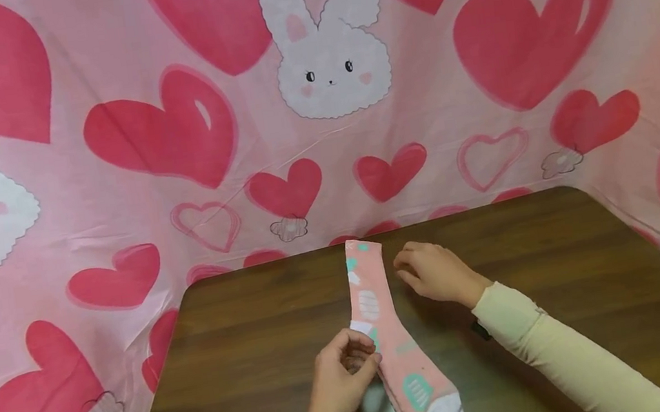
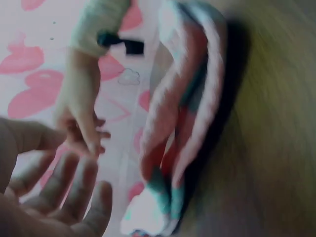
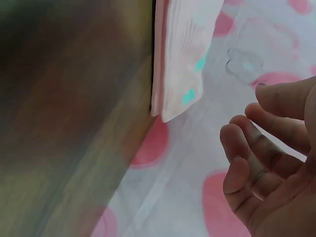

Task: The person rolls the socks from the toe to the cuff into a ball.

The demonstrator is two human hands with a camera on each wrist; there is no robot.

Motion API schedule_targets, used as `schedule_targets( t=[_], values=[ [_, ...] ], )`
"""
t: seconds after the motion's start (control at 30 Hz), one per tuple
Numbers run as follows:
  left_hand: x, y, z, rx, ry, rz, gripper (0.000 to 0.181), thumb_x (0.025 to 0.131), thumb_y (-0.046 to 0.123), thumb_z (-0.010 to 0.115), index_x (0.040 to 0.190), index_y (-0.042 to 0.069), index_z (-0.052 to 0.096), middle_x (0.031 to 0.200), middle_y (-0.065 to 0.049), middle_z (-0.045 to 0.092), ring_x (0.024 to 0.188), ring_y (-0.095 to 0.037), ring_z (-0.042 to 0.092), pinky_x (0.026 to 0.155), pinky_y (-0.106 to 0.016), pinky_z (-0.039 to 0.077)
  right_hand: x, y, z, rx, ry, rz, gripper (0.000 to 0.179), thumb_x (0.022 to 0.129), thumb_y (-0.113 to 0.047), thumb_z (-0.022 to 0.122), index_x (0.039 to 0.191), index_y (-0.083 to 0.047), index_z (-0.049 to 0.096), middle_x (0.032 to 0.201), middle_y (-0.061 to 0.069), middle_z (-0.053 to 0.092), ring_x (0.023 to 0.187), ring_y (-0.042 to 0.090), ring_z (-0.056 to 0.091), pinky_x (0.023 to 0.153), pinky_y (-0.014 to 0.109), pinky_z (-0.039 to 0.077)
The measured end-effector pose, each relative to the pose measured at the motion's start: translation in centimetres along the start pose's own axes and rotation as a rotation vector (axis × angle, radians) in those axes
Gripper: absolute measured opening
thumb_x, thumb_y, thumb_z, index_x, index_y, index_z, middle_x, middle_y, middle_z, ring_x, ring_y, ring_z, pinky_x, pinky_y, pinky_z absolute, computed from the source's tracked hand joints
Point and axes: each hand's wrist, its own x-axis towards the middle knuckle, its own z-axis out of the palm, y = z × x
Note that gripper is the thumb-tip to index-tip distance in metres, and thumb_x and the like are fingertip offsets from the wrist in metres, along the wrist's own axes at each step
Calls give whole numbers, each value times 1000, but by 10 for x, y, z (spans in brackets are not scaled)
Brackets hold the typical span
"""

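Observation:
A pair of pink socks (image 1: 398, 336) with white and mint patches lies stacked lengthwise on the wooden table, cuffs toward the back and white toes toward the front. In the left wrist view the socks (image 2: 165, 108) appear edge-on, one layer over the other. My left hand (image 1: 341, 375) hovers by the heel, fingers loosely bent with nothing in them, overlapping the socks' left edge in the head view. To the right of the cuffs is my right hand (image 1: 435, 272), its fingers loosely curled and holding nothing. The right wrist view shows this hand (image 3: 276, 163) apart from the cuffs (image 3: 185, 64).
The dark wooden table (image 1: 248, 342) has rounded back corners. Behind it and at both sides hangs a pink cloth (image 1: 322, 144) printed with hearts and white rabbits. The cuffs reach close to the table's back edge. A dark band (image 1: 480, 327) shows at my right wrist.

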Motion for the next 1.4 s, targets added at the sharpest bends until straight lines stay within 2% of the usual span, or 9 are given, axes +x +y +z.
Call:
schedule_targets(
  t=[0.1,0.17,0.27,0.4,0.73,0.97,1.07,1.27,1.4],
  values=[
    [-1,1,0,185,-77,144,16,88,2,76,98,7,65,93,-3,68,83,-8,64,72,-31,57,-19,-7,-7,-6,3,-108,14,87,-14,78,99,-8,74,92,-1,64,76,11,61,67,31,55],
    [-2,2,0,245,-119,250,17,87,1,77,98,7,65,91,0,68,81,-6,63,70,-32,57,-31,-12,-11,-7,14,-180,12,86,-13,79,97,-9,75,91,-3,63,76,10,61,67,30,55],
    [-2,3,2,258,-163,373,18,86,-2,76,97,7,65,90,1,67,80,-5,63,69,-29,57,-48,-17,-17,7,36,-265,14,83,-7,81,94,-12,73,89,-5,62,75,7,59,66,27,54],
    [0,4,5,241,-204,479,19,86,-4,75,97,6,64,91,-1,68,81,-4,63,71,-21,55,-66,-23,-20,19,44,-361,23,78,-1,82,92,-15,71,89,-8,60,75,6,57,65,25,52],
    [-6,8,1,287,-261,604,21,88,2,76,103,11,65,97,3,66,82,-4,61,71,-15,52,-97,-39,-22,51,50,-439,20,81,-9,82,95,-17,71,96,-10,60,84,5,57,72,23,51],
    [-20,6,2,354,-416,637,20,88,12,79,106,8,69,98,2,65,84,-6,59,75,-8,46,-117,-48,-18,104,-1,-498,21,83,-15,82,101,-16,70,99,-11,61,87,2,55,78,17,47],
    [-24,5,5,407,-461,666,20,89,19,79,103,10,70,98,4,64,87,-4,56,78,-7,43,-124,-50,-16,91,-1,-553,22,84,-18,82,103,-17,71,99,-12,61,87,3,54,78,17,46],
    [-23,2,12,571,-520,823,24,86,29,82,102,14,72,96,9,61,89,-1,54,84,-7,40,-140,-53,-9,-9,-8,-688,19,87,-28,79,103,-22,71,101,-13,61,87,6,51,76,21,42],
    [-22,0,19,649,-578,846,22,85,25,82,103,16,73,95,11,61,86,0,53,83,-6,38,-147,-53,-3,-24,-11,-717,19,86,-28,80,101,-21,70,100,-13,61,88,6,53,77,20,42]
  ],
)
